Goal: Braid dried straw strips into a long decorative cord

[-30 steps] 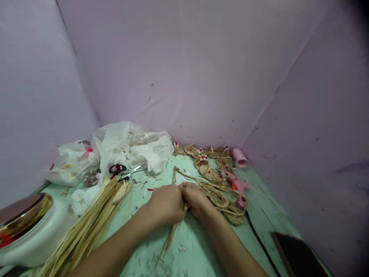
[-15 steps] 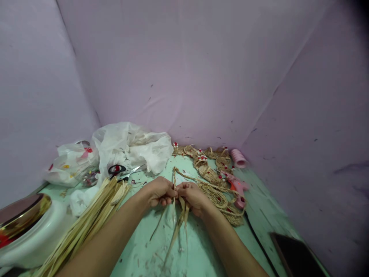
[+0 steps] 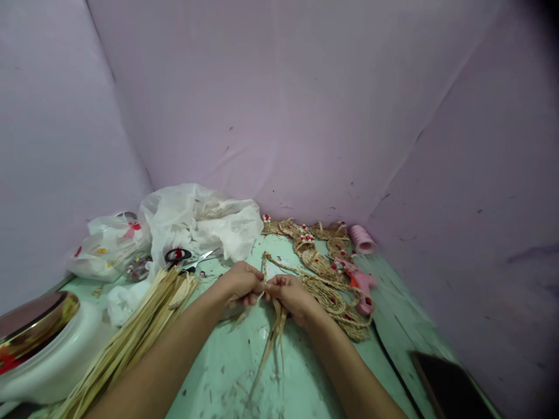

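Note:
Near the middle of the table, my left hand point(image 3: 241, 283) and my right hand point(image 3: 289, 295) meet with fingertips almost touching. Both are closed in a pinch on a thin braid of dried plant fibre point(image 3: 264, 265). The braid rises from my fingers, bends at its top and runs right to a coil of finished braid point(image 3: 334, 305). Loose flat fibre strands point(image 3: 273, 334) hang below my right hand. A pale strand comes out under my left fingers, blurred by motion. My fingers hide the point where the strands cross.
A bundle of dried strips point(image 3: 135, 331) lies left, with scissors point(image 3: 192, 265) and white plastic bags point(image 3: 196, 218) behind. Beaded woven pieces point(image 3: 317, 262), a pink glue gun point(image 3: 361, 288) and a pink spool point(image 3: 361, 240) stand right. A dark flat device point(image 3: 449, 384) lies front right.
The strands under my left hand have swung to the left and up. My left hand has shifted slightly; my right hand and the coil are nearly unmoved.

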The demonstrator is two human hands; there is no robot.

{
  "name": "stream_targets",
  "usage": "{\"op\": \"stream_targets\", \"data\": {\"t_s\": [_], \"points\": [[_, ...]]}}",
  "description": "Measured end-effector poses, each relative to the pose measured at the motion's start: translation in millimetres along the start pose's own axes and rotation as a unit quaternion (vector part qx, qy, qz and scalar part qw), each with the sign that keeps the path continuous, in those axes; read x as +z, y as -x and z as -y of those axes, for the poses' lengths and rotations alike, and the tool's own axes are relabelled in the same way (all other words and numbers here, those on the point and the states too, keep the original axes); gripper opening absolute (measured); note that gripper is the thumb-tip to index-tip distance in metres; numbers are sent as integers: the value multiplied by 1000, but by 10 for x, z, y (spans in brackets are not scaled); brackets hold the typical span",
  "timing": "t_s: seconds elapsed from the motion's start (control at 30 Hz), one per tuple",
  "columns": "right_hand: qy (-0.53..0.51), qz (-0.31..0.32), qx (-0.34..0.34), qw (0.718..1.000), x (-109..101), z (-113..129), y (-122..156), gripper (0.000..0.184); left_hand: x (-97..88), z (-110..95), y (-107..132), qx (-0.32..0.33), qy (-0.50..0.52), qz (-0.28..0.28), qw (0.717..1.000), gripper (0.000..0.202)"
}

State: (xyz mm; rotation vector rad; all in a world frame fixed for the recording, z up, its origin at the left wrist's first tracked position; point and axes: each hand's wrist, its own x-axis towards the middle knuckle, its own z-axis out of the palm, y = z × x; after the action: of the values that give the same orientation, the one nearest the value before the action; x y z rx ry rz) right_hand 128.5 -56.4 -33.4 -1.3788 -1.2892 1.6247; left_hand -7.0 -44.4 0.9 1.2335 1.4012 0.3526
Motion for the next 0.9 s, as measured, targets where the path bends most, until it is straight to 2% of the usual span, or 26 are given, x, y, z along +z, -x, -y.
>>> {"op": "stream_targets", "data": {"t_s": [0.07, 0.13, 0.2, 0.3, 0.37, 0.47, 0.57, 0.7, 0.8, 0.9], "points": [[-15, 5, -5, 1000, -2, 4, 5, 12, 55, 25, -38, 5, 69, 51, 996, 11], [-14, 9, -4, 1000, -13, 20, 12, 10, 61, 59, -76, -9, 100, 87, 991, 9], [11, 18, -9, 1000, -34, 42, 15, 7, 34, 85, -99, -17, 99, 93, 991, 9], [82, 39, -25, 996, -72, 61, 5, 4, 5, 92, -98, -12, 50, 42, 998, 10], [156, 31, -53, 986, -89, 64, 0, 5, 24, 82, -85, -11, 11, 1, 1000, 7], [305, -22, -111, 946, -90, 95, 34, 10, 85, 64, -68, 10, -7, -34, 999, 14], [411, -80, -88, 904, -68, 179, 120, 15, 134, 44, -59, 28, 6, -44, 999, 15], [472, -117, -33, 873, -4, 275, 230, 19, 163, 16, -40, -15, 21, -57, 998, 14], [487, -118, -46, 864, 103, 286, 295, 19, 169, 9, -27, -41, 44, -63, 996, 14], [508, -141, -76, 846, 232, 279, 360, 20, 162, 29, -32, -26, 66, -56, 996, 13]]}}
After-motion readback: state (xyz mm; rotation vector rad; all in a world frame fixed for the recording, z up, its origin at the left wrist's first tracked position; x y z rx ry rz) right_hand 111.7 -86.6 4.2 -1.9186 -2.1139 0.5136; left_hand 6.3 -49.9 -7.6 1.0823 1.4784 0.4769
